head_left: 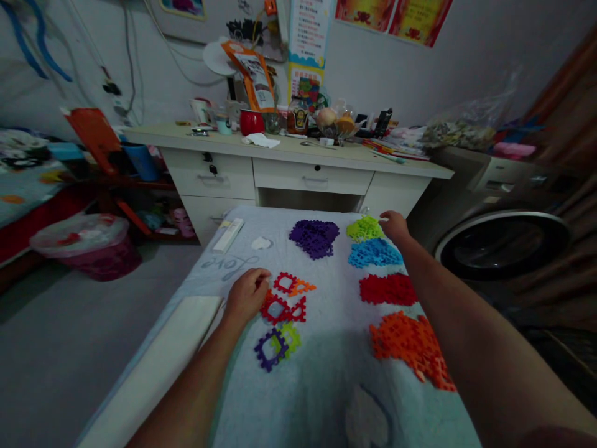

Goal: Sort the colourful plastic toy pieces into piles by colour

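"state of left hand [248, 294]?"
"half curled, just beside red pieces [274, 320] on counter [333, 348]; can't tell any hold."
"and right hand [394, 226]?"
"partly curled beside lime pile [364, 228], far end; can't tell any hold."

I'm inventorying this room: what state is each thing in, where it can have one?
Purple lattice pieces, heaped
Lime-green pieces, heaped
Blue pieces, heaped
Red pieces, heaped
Orange pieces, heaped
Purple square frame, overlapping lime-green frame
Left hand, curled beside red frame; grip unclear
Right hand, at lime-green heap's edge; grip unclear
Middle drawer, shut
Left drawer, shut
Washing machine door, apparently shut
Orange pouch, tilted
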A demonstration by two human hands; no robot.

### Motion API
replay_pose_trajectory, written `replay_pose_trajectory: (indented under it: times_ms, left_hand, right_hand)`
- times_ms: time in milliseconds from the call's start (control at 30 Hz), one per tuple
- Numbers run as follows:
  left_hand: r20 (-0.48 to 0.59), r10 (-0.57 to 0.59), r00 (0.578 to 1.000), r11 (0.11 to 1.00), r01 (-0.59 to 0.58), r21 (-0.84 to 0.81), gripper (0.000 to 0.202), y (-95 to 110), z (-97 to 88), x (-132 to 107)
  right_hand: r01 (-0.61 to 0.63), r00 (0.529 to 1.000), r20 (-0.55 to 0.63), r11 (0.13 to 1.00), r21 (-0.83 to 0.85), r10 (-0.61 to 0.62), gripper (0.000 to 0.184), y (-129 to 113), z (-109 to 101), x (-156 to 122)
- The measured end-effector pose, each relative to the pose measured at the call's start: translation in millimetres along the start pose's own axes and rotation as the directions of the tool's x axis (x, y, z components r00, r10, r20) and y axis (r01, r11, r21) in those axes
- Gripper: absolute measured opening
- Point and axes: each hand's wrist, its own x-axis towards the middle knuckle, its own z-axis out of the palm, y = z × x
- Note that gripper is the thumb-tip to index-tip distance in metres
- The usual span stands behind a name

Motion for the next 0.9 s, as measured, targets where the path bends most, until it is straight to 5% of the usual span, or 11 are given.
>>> replay_pose_trajectory:
  times_ms: [100,200,267,333,467,633,800,900]
  left_hand:
    - [-0.003,-0.011,1.000,1.000,0.011,0.008,0.024,2.6,-0.2,-0.6]
    - [-0.005,-0.021,1.000,1.000,0.021,0.011,0.024,4.8,-0.8,-1.3]
    - [-0.005,-0.030,1.000,1.000,0.030,0.006,0.023,5.2,-1.1,-1.4]
    - [-0.003,-0.041,0.999,0.999,0.041,-0.005,0.023,4.8,-1.2,-1.2]
    - [-0.002,-0.050,0.999,0.998,0.050,-0.023,0.023,3.6,-0.8,-0.7]
    - [-0.003,-0.051,0.999,0.998,0.050,-0.035,0.024,4.1,-0.3,-1.0]
    - [-0.010,-0.052,0.999,0.997,0.051,-0.054,0.025,4.0,-0.2,-1.8]
    - [-0.008,-0.065,0.998,0.996,0.064,-0.054,0.025,4.3,-0.9,-2.1]
  right_hand:
    - [0.080,0.997,0.000,0.993,0.090,-0.080,0.030,-17.5,-10.6,-19.8]
    - [0.250,0.951,0.140,0.951,0.181,-0.276,0.024,-50.3,-17.3,-54.9]
    - [0.381,0.849,0.279,0.886,0.262,-0.448,0.020,-75.6,-20.0,-88.2]
    - [0.475,0.690,0.406,0.798,0.370,-0.599,0.019,-99.0,-21.6,-126.4]
    - [0.584,0.450,0.522,0.681,0.441,-0.725,0.014,-129.9,-21.7,-198.1]
    - [0.601,0.386,0.498,0.621,0.502,-0.776,0.013,-136.6,-15.6,-255.7]
    - [0.554,0.374,0.460,0.592,0.585,-0.805,0.064,-135.0,-3.4,-289.7]
    - [0.582,0.351,0.431,0.554,0.595,-0.832,0.067,-138.0,0.6,-297.9]
